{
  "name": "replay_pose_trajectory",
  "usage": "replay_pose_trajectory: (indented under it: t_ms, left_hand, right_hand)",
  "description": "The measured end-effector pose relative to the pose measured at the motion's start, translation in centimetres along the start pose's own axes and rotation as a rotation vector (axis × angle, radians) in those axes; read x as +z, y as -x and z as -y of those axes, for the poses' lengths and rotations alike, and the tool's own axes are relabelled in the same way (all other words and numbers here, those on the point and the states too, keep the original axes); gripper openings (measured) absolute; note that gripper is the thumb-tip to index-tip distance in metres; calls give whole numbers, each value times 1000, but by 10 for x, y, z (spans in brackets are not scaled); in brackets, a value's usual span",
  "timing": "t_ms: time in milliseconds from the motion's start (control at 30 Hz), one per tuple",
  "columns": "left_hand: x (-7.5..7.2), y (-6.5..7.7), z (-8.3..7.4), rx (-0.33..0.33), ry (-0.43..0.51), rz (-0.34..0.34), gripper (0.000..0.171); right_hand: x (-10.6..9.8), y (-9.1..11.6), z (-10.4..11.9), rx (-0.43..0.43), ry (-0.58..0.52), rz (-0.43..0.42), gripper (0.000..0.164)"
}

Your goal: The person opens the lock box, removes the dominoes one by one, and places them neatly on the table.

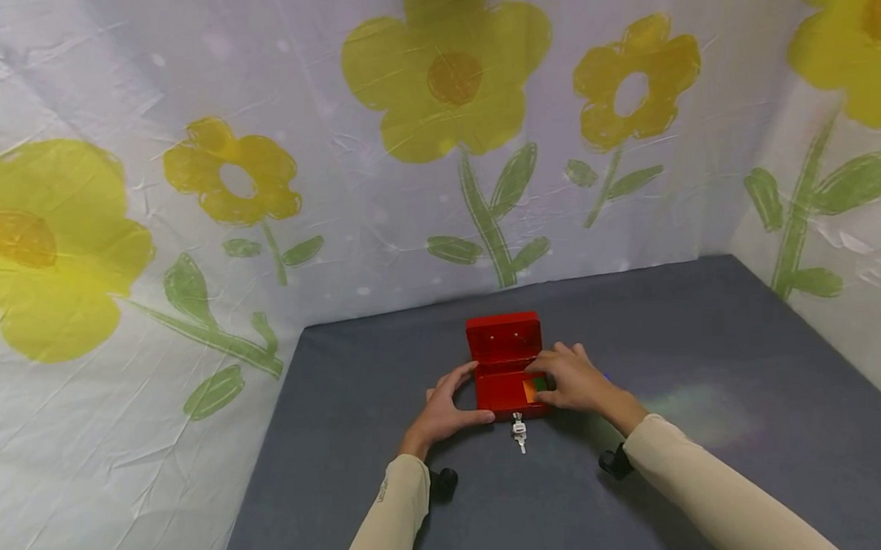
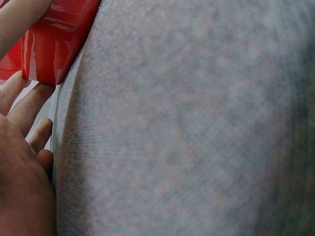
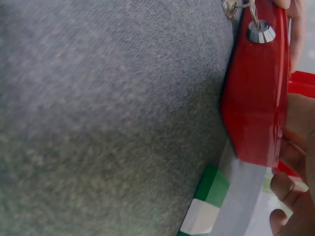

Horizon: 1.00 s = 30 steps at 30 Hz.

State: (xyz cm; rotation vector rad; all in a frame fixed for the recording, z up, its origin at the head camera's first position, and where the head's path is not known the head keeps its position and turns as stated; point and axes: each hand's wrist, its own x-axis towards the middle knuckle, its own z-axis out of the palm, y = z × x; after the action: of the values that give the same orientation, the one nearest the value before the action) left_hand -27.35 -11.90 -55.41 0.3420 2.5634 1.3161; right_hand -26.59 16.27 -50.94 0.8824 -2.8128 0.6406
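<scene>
A red metal cash box (image 1: 493,394) sits on the dark cloth with its lid (image 1: 504,338) raised at the back. My left hand (image 1: 445,410) grips the box's left side, thumb at the front corner and fingertips near the hinge. Over the right part of the box is my right hand (image 1: 572,380), its thumb and fingers bent around a small orange and green piece (image 1: 530,390), mostly hidden by the hand. Keys (image 1: 519,432) hang from the front lock, whose silver barrel (image 3: 261,32) shows in the right wrist view.
Beside the box's right end, a green and white block (image 3: 203,215) lies on the cloth in the right wrist view. The dark grey table (image 1: 370,356) meets a flower-printed curtain (image 1: 379,228) at its back edge.
</scene>
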Motion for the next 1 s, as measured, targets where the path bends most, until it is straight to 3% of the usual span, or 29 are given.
replay_pose_trajectory:
  t_ms: [533,1000]
  left_hand:
    - [1,-2,2,22,-8,-2,94]
    - [1,-2,2,13,3,-6,93]
  right_hand:
    - [2,-15,9,85,100,135,41]
    - [9,-19,10,90,135,155,39]
